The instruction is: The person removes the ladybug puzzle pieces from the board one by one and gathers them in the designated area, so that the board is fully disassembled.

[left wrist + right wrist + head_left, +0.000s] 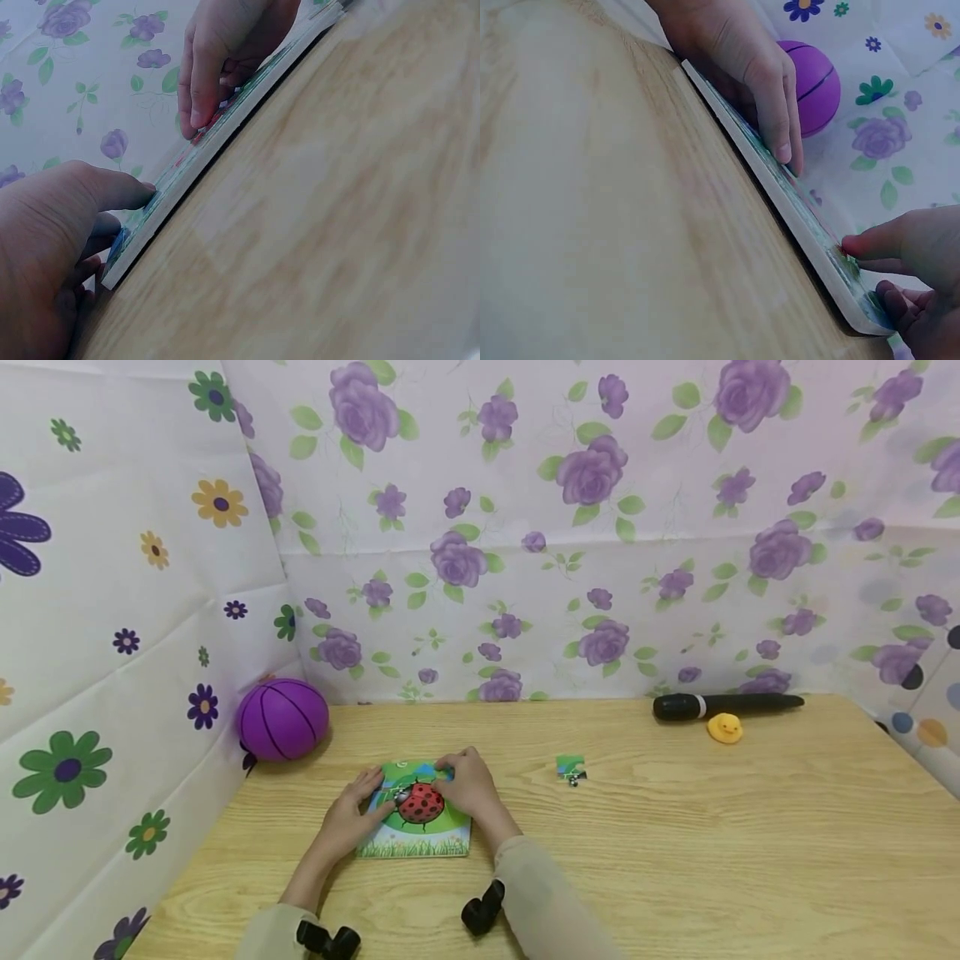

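A square ladybug jigsaw puzzle (416, 843), with a green and blue picture and a grassy lower border, lies flat on the table. My left hand (351, 814) holds its left side, thumb on the picture near the ladybug's head. In the left wrist view, the other fingers of that hand curl at the board's edge. At the upper right of the puzzle, my right hand (472, 785) grips the board with thumb on the picture and fingers bent at the edge. A loose puzzle piece (572, 767) in green and blue lies to the right, apart from both hands.
A purple ball (282, 720) sits at the back left by the flowered cloth. Toward the back right lie a black marker-shaped object (727, 705) with a white band and a small yellow duck (724, 727). Flowered cloth walls (525, 610) border the wooden table (637, 860).
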Demonstrator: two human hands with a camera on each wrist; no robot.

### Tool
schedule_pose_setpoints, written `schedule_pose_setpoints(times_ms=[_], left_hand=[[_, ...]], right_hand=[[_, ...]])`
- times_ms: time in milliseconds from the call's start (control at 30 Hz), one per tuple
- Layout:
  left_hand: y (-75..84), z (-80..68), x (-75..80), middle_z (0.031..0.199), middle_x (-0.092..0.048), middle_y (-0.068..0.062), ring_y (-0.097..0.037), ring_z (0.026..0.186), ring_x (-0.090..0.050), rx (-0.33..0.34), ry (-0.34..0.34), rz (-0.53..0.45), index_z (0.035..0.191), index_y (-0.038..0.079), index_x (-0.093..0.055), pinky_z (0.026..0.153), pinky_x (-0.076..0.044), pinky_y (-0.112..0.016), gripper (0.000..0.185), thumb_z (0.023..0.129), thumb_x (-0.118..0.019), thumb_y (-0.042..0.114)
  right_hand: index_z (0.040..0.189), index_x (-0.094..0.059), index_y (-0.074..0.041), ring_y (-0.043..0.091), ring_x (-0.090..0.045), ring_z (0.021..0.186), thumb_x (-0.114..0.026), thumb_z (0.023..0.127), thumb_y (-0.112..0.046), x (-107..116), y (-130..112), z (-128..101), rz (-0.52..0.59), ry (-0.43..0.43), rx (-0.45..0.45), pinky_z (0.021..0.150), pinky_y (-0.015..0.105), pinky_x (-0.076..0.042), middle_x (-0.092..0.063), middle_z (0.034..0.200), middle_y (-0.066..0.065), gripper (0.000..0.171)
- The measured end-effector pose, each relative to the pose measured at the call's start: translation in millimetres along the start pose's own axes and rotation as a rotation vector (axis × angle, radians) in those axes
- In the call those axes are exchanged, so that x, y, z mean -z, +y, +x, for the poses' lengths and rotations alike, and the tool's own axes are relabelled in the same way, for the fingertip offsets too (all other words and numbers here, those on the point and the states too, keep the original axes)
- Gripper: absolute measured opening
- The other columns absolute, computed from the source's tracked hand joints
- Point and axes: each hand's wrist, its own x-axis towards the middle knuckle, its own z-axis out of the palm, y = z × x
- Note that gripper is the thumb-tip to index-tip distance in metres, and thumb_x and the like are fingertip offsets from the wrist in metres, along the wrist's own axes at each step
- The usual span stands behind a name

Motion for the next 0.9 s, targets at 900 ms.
schedule_pose_setpoints(times_ms=[900], left_hand=[[-1.7, -0.3, -0.3, 0.162, -0.022, -0.016, -0.038, 0.152, -0.009, -0.004, -0.006, -0.003, 0.151, 0.001, -0.032, 0.123, -0.011, -0.059, 0.065, 0.096, -0.060, 0.022]], right_hand=[[0.108, -0.066, -0.009, 0.024, -0.058, 0.101, -0.074, 0.084, -0.010, -2.9, -3.6, -3.3, 0.162, 0.075, -0.059, 0.094, 0.043, -0.047, -0.066, 0.101, 0.006, 0.025]])
